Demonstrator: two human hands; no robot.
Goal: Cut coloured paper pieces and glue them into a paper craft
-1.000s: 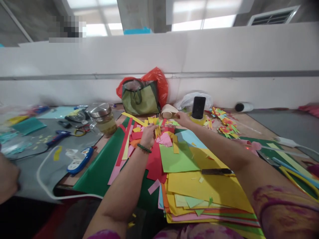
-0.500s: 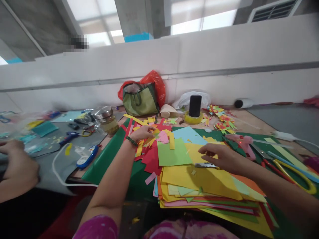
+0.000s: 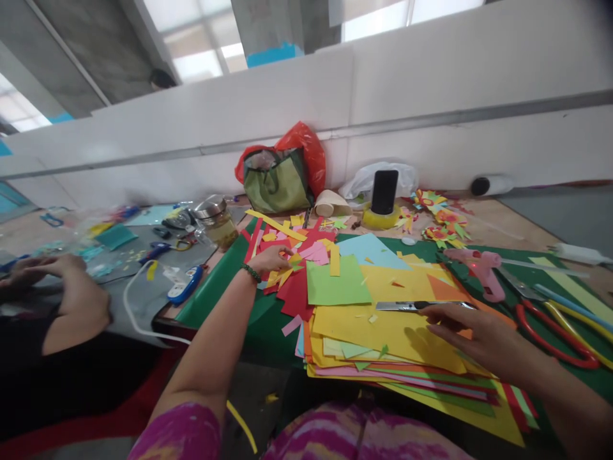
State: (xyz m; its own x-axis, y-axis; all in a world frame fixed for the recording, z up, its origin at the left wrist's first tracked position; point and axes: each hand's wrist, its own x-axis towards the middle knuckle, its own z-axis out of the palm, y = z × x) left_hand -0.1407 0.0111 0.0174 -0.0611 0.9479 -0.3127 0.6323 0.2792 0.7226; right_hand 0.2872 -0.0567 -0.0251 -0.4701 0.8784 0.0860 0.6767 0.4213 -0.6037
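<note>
My left hand (image 3: 269, 260), with a dark beaded bracelet at the wrist, is over a heap of cut paper scraps (image 3: 318, 253). Its fingers are bent but look apart, and I see nothing held between them. A utility knife (image 3: 400, 306) lies flat across yellow paper (image 3: 366, 332), blade end to the left. Close to the knife's handle is my right hand (image 3: 472, 326), fingers stretched out and not wrapped round it. A green sheet (image 3: 338, 281) with a yellow strip on it lies between the hands, above a stack of coloured paper.
Right of the stack are a pink glue gun (image 3: 481, 268) and red-handled scissors (image 3: 550, 338). A phone (image 3: 384, 191) stands on a yellow tape roll, near paper flowers (image 3: 443, 223). Behind are a green bag (image 3: 278, 182) and a jar (image 3: 215, 223). A co-worker's arm (image 3: 79, 294) is left.
My right hand has moved right and let go of the utility knife, which now lies more fully in sight. My left hand stays over the scraps. The camera view has shifted slightly.
</note>
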